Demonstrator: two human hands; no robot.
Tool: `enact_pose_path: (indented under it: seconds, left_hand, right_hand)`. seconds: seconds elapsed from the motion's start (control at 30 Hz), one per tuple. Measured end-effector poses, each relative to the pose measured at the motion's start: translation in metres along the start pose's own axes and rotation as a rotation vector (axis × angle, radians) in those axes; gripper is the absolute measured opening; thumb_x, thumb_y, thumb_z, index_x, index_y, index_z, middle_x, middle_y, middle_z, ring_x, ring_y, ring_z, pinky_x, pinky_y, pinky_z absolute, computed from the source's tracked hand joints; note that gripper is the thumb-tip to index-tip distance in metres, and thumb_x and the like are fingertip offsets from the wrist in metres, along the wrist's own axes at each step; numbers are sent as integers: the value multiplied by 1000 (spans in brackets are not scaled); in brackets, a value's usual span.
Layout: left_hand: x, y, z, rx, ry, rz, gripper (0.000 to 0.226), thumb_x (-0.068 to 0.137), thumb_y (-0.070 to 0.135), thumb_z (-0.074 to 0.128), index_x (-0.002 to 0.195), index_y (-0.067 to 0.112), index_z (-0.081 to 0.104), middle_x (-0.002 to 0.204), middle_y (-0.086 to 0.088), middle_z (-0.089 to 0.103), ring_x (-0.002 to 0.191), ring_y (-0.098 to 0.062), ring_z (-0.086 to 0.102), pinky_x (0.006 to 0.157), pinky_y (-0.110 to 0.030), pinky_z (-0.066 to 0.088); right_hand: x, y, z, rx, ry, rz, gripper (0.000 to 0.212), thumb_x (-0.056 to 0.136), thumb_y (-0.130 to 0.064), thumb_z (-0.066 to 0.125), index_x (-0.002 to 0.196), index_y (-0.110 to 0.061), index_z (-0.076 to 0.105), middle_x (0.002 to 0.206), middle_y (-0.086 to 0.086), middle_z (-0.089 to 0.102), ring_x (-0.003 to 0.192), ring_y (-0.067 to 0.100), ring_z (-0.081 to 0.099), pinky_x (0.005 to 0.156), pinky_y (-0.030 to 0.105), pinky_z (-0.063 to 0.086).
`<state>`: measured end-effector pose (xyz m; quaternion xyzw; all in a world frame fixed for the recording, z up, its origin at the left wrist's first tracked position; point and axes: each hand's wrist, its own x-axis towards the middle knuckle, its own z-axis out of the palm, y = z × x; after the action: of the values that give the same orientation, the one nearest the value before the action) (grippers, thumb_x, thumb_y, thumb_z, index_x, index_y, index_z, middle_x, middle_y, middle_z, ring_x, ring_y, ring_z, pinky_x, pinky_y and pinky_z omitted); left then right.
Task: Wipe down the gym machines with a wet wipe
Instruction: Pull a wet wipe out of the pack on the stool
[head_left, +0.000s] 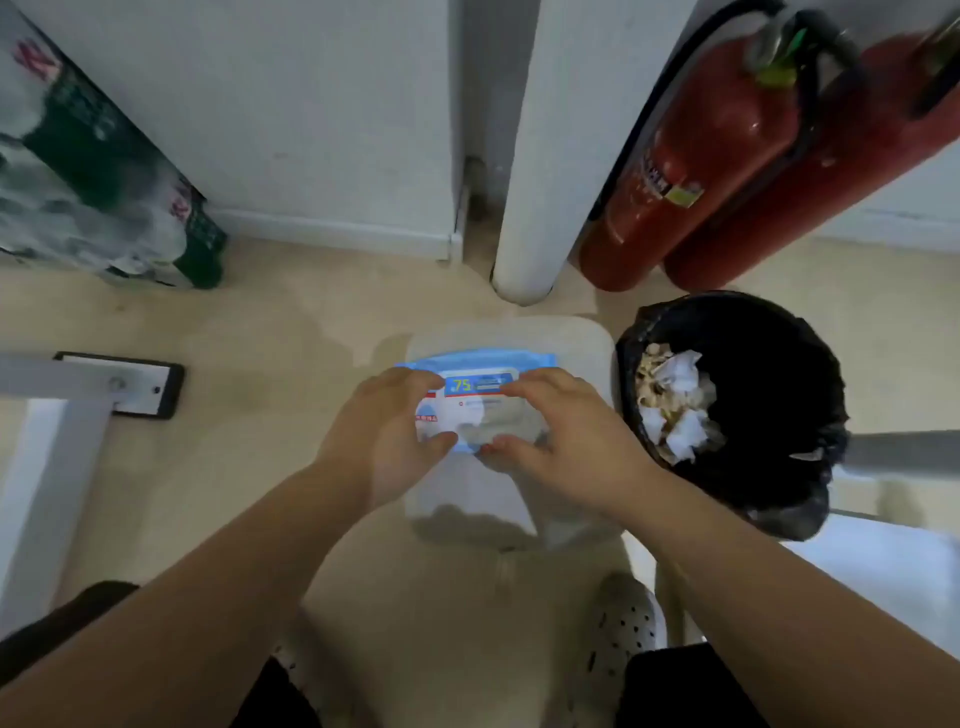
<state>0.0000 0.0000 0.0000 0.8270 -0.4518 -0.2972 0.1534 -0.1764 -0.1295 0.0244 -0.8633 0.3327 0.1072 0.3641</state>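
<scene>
Pack (470, 402) of wet wipes lies flat on a pale stool (582, 343), straight ahead of the person and low between both forearms. Its long axis runs left to right across the view, with the blue sealed edge on the far side.

The left hand (384, 431) grips the pack's left end, fingers curled over the far edge and thumb hooked under the near one. The right hand (566, 441) spans the right half the same way, fingers on the printed label and thumb at the near edge. Something pale and translucent shows between the two thumbs. It may be the lifted flap or the first wipe, and the blur keeps me from telling which. No wipe is clearly free of the pack.

Both hands are equally close. The opening sits at the middle, just inside the right thumb, so the right hand looks better placed to draw a wipe toward the person, across the short axis, while the left holds the pack down.

A bin (779, 364) lined in black stands just right of the stool, and two red extinguishers (691, 171) lean beyond it. No machine is being wiped yet.
</scene>
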Motion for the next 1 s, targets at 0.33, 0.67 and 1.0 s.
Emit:
enact_pose_path:
  seconds: [0.33,0.67,1.0]
  left_hand:
    - [36,-13,8,174,-67,86,59,70,45,73,124,23,64,121,2,52,109,-27,54,96,-44,47]
    - [39,-19,15,138,-24,102,52,76,27,75,125,20,60,122,3,48,107,-24,52,91,-43,48]
    - [37,-15,22,55,44,102,61,78,25,75,134,29,53,122,6,56,109,-21,54,92,-33,47]
  right_hand:
    - [51,3,22,-349,24,-92,51,79,-33,69,129,-25,65,130,0,60,107,29,52,90,46,49]
    - [61,26,35,-412,69,-190,47,73,-49,64,109,-21,72,106,4,68,89,31,59,81,44,53]
    - [60,27,27,-74,334,-170,27,100,-37,51,99,-20,71,84,-1,70,76,20,61,70,39,51]
